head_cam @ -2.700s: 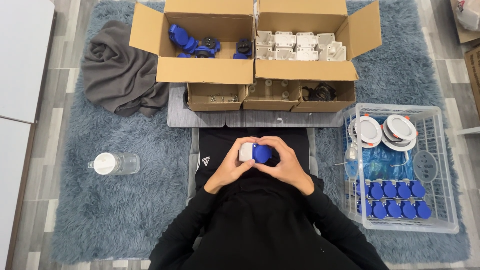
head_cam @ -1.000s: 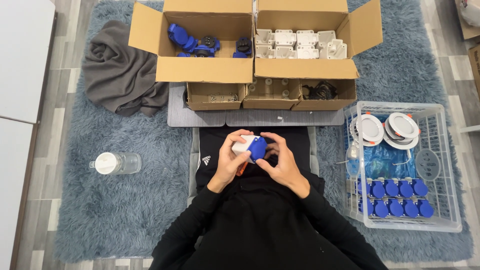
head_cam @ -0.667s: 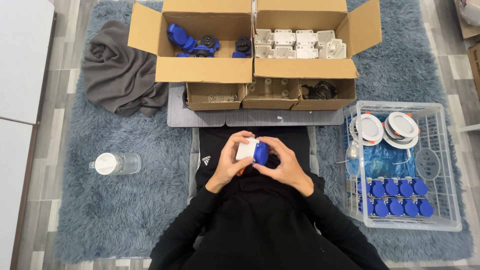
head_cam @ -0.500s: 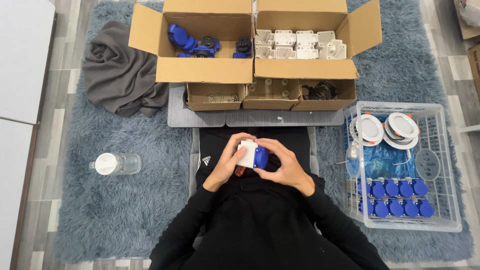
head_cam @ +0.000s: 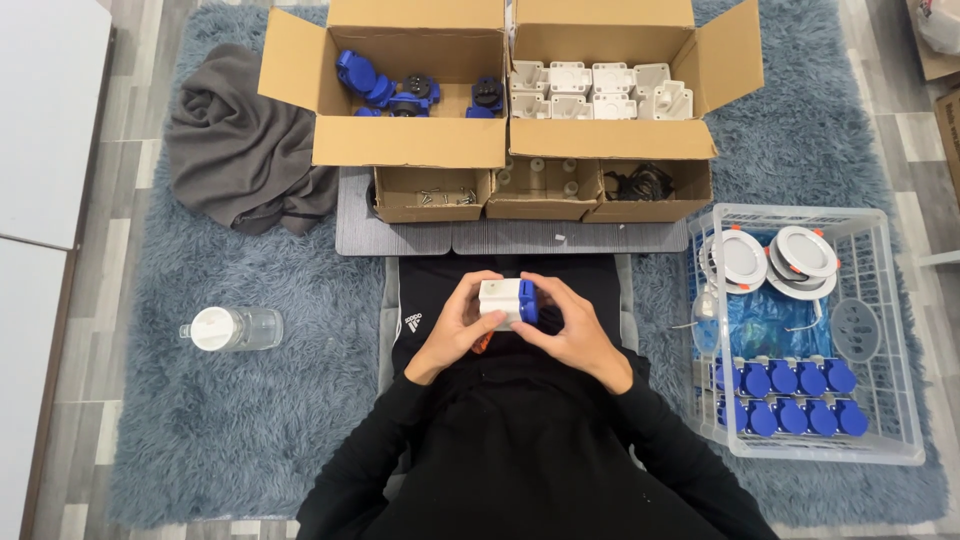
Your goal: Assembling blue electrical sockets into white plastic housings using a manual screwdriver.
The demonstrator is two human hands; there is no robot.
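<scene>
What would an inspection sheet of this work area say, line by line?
Surface: shaggy blue-grey rug over a grey plank floor.
Job's things: white box-shaped part with a blue piece, held over the lap.
Clutter: two open cardboard boxes, one with blue parts, one with white housings; three small boxes in front; grey cloth; lying bottle.
Hands: left hand and right hand both grip the part.
Cables: dark cable bundle in a small box.
Surroundings: clear crate with round white fittings and rows of blue caps.

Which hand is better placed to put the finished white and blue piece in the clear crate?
Probably the right hand: the clear crate sits on its side. Both hands hold the piece.
</scene>
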